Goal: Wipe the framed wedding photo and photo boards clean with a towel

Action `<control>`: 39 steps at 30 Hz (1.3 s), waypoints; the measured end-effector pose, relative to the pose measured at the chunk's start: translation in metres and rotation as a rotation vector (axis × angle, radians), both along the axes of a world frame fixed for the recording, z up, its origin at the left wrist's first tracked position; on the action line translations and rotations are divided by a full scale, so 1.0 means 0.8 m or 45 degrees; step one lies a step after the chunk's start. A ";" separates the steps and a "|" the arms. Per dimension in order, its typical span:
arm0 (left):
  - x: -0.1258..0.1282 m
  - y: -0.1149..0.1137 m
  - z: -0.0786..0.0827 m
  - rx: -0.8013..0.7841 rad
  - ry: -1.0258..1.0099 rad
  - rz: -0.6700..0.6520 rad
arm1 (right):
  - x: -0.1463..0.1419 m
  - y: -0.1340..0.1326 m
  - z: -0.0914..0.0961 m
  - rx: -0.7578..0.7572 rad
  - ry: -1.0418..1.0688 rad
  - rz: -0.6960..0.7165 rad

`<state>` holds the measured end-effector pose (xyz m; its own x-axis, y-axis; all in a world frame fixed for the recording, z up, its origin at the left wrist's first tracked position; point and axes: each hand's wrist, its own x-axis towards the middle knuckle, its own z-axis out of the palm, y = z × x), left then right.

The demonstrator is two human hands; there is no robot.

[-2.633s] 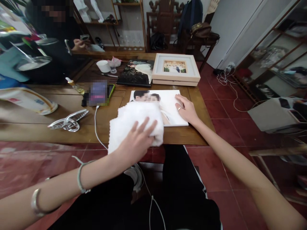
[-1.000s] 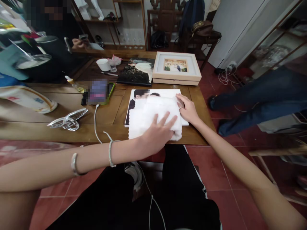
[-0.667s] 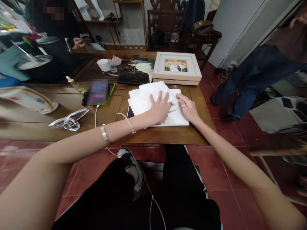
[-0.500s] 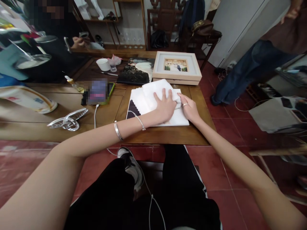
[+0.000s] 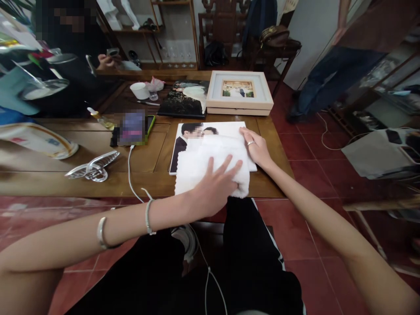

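Cloth [image 5: 195, 166] is back over my print's [image 5: 229, 130] near edge, left hand [image 5: 215, 188] spread on it; right hand [image 5: 258, 148] on print's right end, grip unclear.

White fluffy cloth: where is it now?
In the head view, the cloth lies under the left hand, partly covering the white-background rectangular photo panel, left of the right hand.

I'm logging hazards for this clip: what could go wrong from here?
The white cable runs from the phone off the table near the left arm, so it might snag and drag the phone. With the right hand at just one side, the photo panel could shift under the white cloth.
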<state>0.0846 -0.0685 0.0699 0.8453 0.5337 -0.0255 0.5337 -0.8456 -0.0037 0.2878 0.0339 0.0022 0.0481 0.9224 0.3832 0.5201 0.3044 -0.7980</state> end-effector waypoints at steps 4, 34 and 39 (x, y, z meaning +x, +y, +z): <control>-0.012 0.059 0.007 -0.122 0.001 0.131 | -0.001 0.000 0.000 0.014 -0.086 0.006; -0.154 0.054 -0.042 0.059 -0.284 0.199 | 0.003 -0.002 0.003 0.094 -0.298 0.057; -0.129 0.033 -0.033 0.066 -0.285 0.117 | 0.007 0.000 0.002 0.080 -0.344 0.063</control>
<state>-0.0183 -0.0422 0.0435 0.7746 0.6044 0.1862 0.6010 -0.7952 0.0808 0.2931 0.0338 0.0037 -0.1078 0.8952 0.4325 0.6946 0.3791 -0.6114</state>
